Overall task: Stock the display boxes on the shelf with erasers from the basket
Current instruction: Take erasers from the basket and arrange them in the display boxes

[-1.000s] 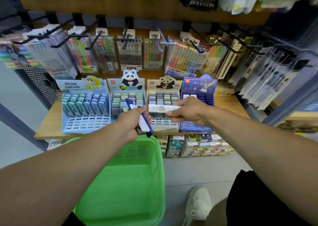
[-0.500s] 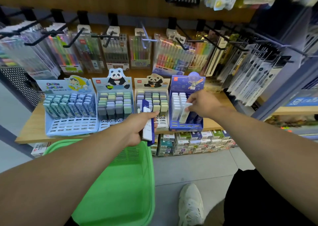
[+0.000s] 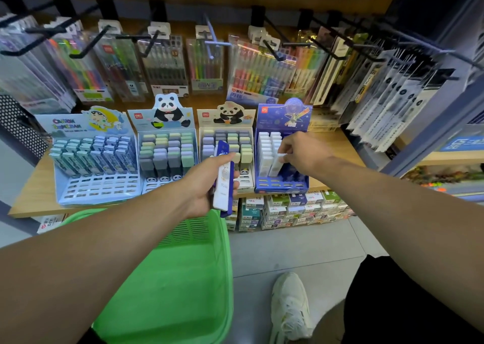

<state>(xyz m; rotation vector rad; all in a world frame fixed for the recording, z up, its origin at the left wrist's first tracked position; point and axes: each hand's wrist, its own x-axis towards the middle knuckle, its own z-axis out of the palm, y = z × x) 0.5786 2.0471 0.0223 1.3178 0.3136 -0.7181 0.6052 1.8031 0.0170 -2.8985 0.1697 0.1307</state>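
Note:
Four display boxes stand in a row on the wooden shelf [image 3: 31, 189]. My right hand [image 3: 303, 152] pinches a long white eraser [image 3: 276, 164] that stands in a slot of the dark blue box [image 3: 284, 184] at the right end. That box holds two columns of white erasers at its left side. My left hand [image 3: 207, 184] holds a few long white and blue erasers [image 3: 224, 184] upright in front of the second panda box [image 3: 226, 134]. The green basket [image 3: 167, 278] sits below my left arm; no erasers show inside it.
The light blue box [image 3: 91, 158] and first panda box [image 3: 167, 150] hold several pastel erasers. Pen packs [image 3: 162, 66] hang on black hooks behind the boxes. Small stacked boxes [image 3: 288, 210] sit under the shelf. My white shoe [image 3: 289, 307] rests on the grey floor.
My right hand carried the white eraser from in front of the panda box to the dark blue box and set it down into a slot. My left hand kept its erasers.

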